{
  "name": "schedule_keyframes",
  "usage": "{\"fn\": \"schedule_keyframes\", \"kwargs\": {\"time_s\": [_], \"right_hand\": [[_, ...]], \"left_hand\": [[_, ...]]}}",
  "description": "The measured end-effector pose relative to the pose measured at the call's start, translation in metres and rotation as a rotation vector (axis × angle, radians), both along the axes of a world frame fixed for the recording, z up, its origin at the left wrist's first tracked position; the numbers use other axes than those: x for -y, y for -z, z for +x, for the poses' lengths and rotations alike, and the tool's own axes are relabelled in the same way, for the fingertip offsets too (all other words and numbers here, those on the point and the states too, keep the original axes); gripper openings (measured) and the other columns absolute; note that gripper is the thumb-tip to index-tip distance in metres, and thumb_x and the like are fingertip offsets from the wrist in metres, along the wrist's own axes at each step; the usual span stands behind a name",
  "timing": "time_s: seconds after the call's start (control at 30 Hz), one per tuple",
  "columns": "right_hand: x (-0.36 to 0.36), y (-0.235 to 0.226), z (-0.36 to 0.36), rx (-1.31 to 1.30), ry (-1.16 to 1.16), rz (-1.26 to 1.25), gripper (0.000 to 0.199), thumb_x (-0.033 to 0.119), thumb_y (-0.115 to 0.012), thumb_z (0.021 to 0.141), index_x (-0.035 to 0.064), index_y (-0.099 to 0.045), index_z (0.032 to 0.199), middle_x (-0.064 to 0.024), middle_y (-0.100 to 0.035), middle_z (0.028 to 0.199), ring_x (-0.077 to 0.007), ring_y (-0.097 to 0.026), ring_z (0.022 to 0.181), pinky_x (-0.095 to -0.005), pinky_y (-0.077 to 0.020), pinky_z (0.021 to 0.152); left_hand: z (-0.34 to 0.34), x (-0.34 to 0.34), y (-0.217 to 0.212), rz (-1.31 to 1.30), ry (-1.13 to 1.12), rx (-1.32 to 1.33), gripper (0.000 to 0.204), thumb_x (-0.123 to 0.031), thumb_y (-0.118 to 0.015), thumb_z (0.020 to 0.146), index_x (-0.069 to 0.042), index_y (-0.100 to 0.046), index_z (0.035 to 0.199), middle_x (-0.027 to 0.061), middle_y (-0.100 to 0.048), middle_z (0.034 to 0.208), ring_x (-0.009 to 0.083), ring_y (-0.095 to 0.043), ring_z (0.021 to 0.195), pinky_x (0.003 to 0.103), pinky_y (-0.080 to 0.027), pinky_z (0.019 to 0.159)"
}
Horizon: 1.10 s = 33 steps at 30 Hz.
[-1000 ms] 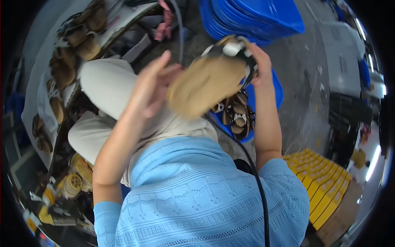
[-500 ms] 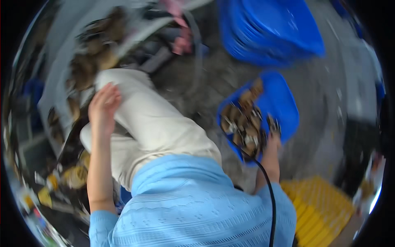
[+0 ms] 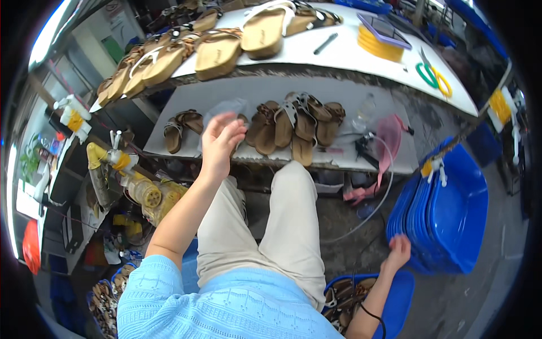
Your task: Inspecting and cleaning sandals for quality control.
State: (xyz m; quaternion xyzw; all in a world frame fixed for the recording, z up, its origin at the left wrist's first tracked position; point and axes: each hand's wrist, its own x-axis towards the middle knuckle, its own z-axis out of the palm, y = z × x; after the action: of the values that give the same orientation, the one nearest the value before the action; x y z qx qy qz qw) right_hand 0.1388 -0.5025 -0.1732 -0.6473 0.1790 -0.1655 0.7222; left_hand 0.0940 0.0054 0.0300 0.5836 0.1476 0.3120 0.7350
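My left hand is raised in front of the lower shelf, fingers loosely bent and apart, with nothing in it. Behind it are a crumpled clear plastic bag and several brown-soled sandals on that shelf. Low on the right, my right hand is beside a stack of blue tubs; its fingers are curled, the thumb stands apart, and no object shows in it. Below that hand, a blue tub holds more sandals, partly hidden by my forearm.
The white upper shelf carries rows of sandals, a pen, a yellow basket and green-and-orange-handled scissors. A yellow machine stands left. A pink mesh item and clear hose hang right. Another sandal-filled container sits lower left.
The view has swung up from the floor to the shelves. My right hand has come up out of the sandals in the blue tub. My left hand has moved from beside my knee to before the shelf.
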Motion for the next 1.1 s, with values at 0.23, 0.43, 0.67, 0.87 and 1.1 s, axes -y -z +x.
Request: {"fn": "schedule_keyframes", "kwargs": {"time_s": [0.23, 0.43, 0.67, 0.87, 1.1], "right_hand": [[-0.282, -0.283, 0.059, 0.964, -0.647, -0.467, 0.014, 0.003, -0.068, 0.083, -0.0033, -0.063, 0.094, -0.0099, -0.064, 0.086, -0.0150, -0.061, 0.074, -0.0271, -0.0485, 0.068], [-0.416, -0.376, 0.136, 0.550, -0.658, -0.914, 0.071, 0.038, -0.069, 0.081, -0.0093, -0.043, 0.127, -0.0261, -0.063, 0.107, -0.0334, -0.063, 0.099, -0.0400, -0.0502, 0.083], [-0.394, -0.354, 0.115, 0.434, -0.898, 0.018, 0.057, 0.004, -0.069, 0.081, -0.0136, -0.043, 0.128, -0.0205, -0.063, 0.108, -0.0213, -0.066, 0.089, -0.0306, -0.0531, 0.080], [-0.332, -0.303, -0.046, 0.249, -1.137, 0.264, 0.032, 0.007, -0.060, 0.091, -0.0086, -0.053, 0.118, -0.0123, -0.064, 0.107, -0.0171, -0.064, 0.092, -0.0293, -0.0531, 0.079], [-0.327, -0.218, -0.096, 0.088, -1.356, 0.314, 0.039, 0.009, -0.059, 0.093, -0.0086, -0.048, 0.126, -0.0115, -0.061, 0.110, -0.0133, -0.060, 0.098, -0.0262, -0.0489, 0.085]], "left_hand": [[0.012, -0.009, -0.093, 0.336, -0.031, 0.337, 0.055, -0.015, -0.060, 0.093, -0.011, -0.033, 0.141, 0.0123, -0.060, 0.103, 0.0174, -0.063, 0.086, 0.030, -0.053, 0.080], [0.007, -0.042, -0.099, 0.353, -0.115, 0.330, 0.032, -0.014, -0.060, 0.094, -0.002, -0.053, 0.122, 0.0046, -0.061, 0.083, 0.0101, -0.062, 0.076, 0.025, -0.052, 0.068], [-0.049, -0.039, -0.083, 0.290, -0.124, 0.279, 0.033, -0.012, -0.062, 0.092, -0.001, -0.053, 0.122, 0.0041, -0.059, 0.085, 0.0074, -0.055, 0.073, 0.022, -0.047, 0.067], [-0.098, 0.004, -0.049, -0.182, 0.496, 0.390, 0.067, -0.018, -0.073, 0.083, 0.004, -0.039, 0.137, 0.0165, -0.053, 0.129, 0.0233, -0.053, 0.118, 0.037, -0.040, 0.104], [-0.128, 0.029, 0.014, -0.679, 0.650, 0.248, 0.083, -0.035, -0.085, 0.068, 0.004, -0.045, 0.129, 0.0102, -0.056, 0.121, 0.0190, -0.054, 0.114, 0.033, -0.043, 0.097]]}}
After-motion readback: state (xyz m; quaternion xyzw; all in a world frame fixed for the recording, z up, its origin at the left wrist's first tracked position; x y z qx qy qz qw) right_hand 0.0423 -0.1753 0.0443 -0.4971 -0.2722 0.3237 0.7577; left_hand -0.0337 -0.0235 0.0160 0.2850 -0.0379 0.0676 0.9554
